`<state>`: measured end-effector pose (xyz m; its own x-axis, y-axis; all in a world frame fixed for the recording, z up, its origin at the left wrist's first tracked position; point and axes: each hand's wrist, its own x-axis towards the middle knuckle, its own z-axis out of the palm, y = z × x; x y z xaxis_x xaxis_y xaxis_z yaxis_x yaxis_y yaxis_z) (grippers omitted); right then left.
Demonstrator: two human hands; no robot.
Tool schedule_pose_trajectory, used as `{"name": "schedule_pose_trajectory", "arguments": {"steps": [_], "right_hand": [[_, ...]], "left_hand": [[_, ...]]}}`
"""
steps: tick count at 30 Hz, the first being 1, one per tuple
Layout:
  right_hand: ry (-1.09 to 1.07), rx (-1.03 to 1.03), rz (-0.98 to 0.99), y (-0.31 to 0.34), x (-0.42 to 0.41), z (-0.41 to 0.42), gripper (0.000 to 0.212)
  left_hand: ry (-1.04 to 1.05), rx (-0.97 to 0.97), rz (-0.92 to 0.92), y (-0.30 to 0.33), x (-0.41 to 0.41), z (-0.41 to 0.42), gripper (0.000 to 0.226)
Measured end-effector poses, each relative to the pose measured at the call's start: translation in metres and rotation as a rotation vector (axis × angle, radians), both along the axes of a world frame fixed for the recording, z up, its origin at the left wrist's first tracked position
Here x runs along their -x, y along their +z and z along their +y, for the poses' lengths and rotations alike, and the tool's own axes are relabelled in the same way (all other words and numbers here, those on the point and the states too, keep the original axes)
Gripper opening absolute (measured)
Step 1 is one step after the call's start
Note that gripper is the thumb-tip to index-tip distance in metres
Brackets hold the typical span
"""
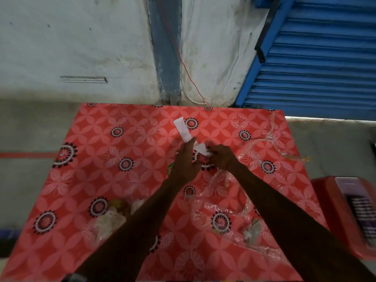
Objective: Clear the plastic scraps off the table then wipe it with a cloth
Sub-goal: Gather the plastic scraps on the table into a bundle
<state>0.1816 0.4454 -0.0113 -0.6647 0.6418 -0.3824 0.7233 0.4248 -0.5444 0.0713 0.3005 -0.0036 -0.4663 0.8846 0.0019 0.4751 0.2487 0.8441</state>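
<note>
The table [105, 180] wears a red flowered cover. A long white plastic strip [182, 129] lies at the far middle, and both hands meet at its near end. My left hand [186, 161] pinches the strip with fingers stretched forward. My right hand [222, 157] is closed on the crumpled white end [203, 149]. Clear plastic scraps [221, 202] lie under my right forearm, more clear strips [270, 139] trail along the right side, and a crumpled clear scrap [109, 218] lies at the near left beside my left forearm.
A red bin or stool [329, 212] with a purple packet [360, 212] on it stands off the table's right edge. A white wall [81, 47] and a blue roller shutter [317, 58] rise behind the table. A small green thing [169, 168] peeks out beside my left hand.
</note>
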Motion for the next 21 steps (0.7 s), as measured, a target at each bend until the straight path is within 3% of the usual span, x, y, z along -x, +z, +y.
{"name": "schedule_pose_trajectory", "arguments": {"steps": [3, 5, 8, 9, 11, 14, 17, 19, 21], "right_hand": [[0.167, 0.028, 0.05, 0.009, -0.013, 0.016, 0.018], [0.204, 0.087, 0.12, 0.013, -0.027, 0.026, 0.013], [0.164, 0.147, 0.181, 0.024, -0.045, 0.036, 0.021], [0.142, 0.173, 0.213, 0.028, -0.049, 0.039, 0.024], [0.05, 0.323, 0.294, 0.031, -0.058, 0.043, 0.019], [-0.067, 0.477, 0.323, 0.03, -0.066, 0.034, 0.013], [-0.081, 0.584, 0.369, 0.027, -0.066, 0.017, 0.018], [-0.001, 0.497, 0.297, 0.025, -0.067, 0.007, 0.017], [0.147, 0.191, 0.063, 0.013, -0.075, 0.003, 0.051]], "left_hand": [[-0.099, 0.164, 0.102, 0.003, 0.014, 0.035, 0.09], [-0.211, 0.291, 0.193, -0.005, 0.025, 0.054, 0.071], [-0.236, 0.315, 0.147, -0.015, 0.033, 0.062, 0.04], [-0.213, 0.314, 0.061, -0.014, 0.031, 0.06, 0.027], [-0.125, 0.166, -0.299, -0.005, 0.026, 0.058, 0.008], [0.184, -0.018, -0.897, 0.021, 0.013, 0.055, 0.009], [0.259, -0.037, -1.303, 0.032, -0.011, 0.052, 0.016], [0.274, -0.124, -1.492, 0.035, -0.026, 0.048, 0.029], [0.332, -0.24, -1.596, 0.037, -0.033, 0.045, 0.043]]}}
